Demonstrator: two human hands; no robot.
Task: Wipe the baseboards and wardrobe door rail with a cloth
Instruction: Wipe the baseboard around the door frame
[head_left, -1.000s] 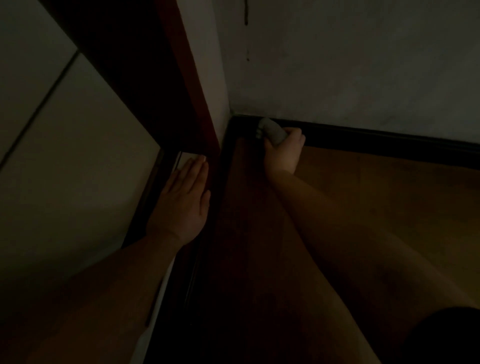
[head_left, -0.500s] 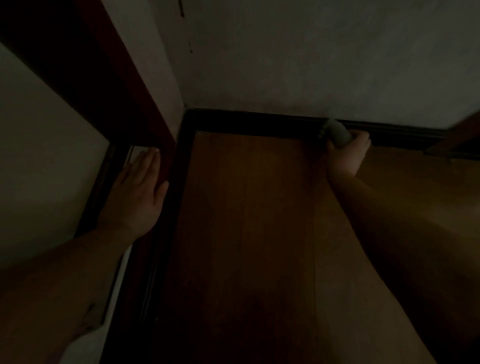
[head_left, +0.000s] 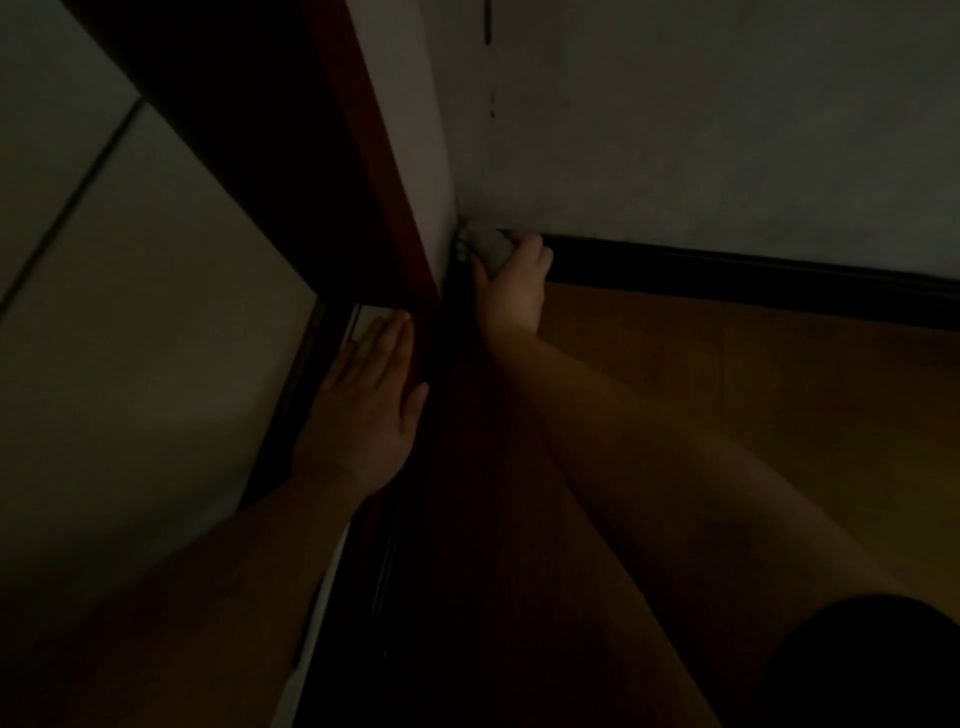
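Head view, very dim; most detail lost in shadow. My right hand (head_left: 511, 291) is at the room corner, fingers curled round a bunched pale cloth (head_left: 485, 250). The cloth sits pressed at the top of the dark baseboard (head_left: 727, 278), right where it meets the corner and the pale wall (head_left: 675, 130). My fingertips are hidden behind the cloth and the back of my hand, so the exact grip is hard to read; only part of the cloth shows.

My left hand (head_left: 371, 405) lies flat, fingers straight and together, holding nothing. It rests down by the wardrobe door rail (head_left: 306, 374), just beside the reddish-brown frame edge (head_left: 384, 171). Whether the palm bears on the rail itself or on the strip next to it, I cannot tell; the rail is only a dark line here, and its lower run vanishes into black.

Baseboard runs off to the right and is cut by the picture edge. The short stretch below the corner is nearly invisible against the dark wooden floor (head_left: 753, 405). Pale wardrobe door (head_left: 130, 312) fills the left, cut off at top and side. Both forearms cross the lower part of the view; a black shape at bottom right is too dark to identify.
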